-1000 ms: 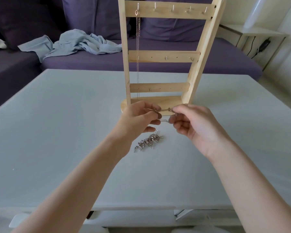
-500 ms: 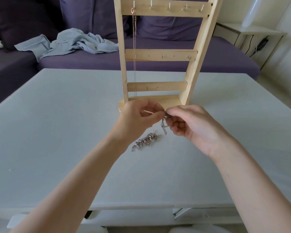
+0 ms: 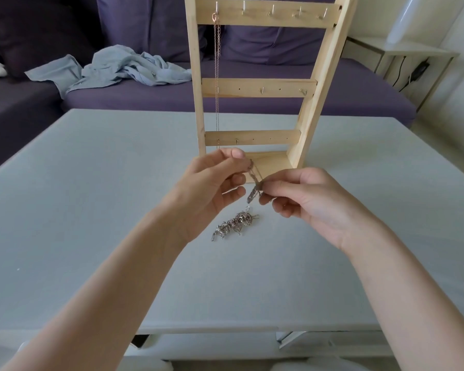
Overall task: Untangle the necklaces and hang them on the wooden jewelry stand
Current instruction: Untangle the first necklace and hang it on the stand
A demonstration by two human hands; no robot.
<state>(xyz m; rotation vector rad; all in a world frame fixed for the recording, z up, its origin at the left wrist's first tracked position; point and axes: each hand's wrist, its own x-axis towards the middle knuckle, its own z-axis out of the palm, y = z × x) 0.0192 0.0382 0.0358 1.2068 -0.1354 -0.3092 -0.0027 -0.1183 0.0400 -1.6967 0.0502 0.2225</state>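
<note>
Meanwhile each hand's grip pinches a silver chain [image 3: 253, 180] above tangled necklaces [image 3: 235, 223], wooden stand [image 3: 260, 87] just behind.

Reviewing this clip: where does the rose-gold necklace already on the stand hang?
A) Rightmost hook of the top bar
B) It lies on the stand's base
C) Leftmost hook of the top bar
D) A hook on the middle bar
C: the rose-gold necklace hangs from the leftmost hook on the top bar of the stand; the other top hooks are bare.
</note>
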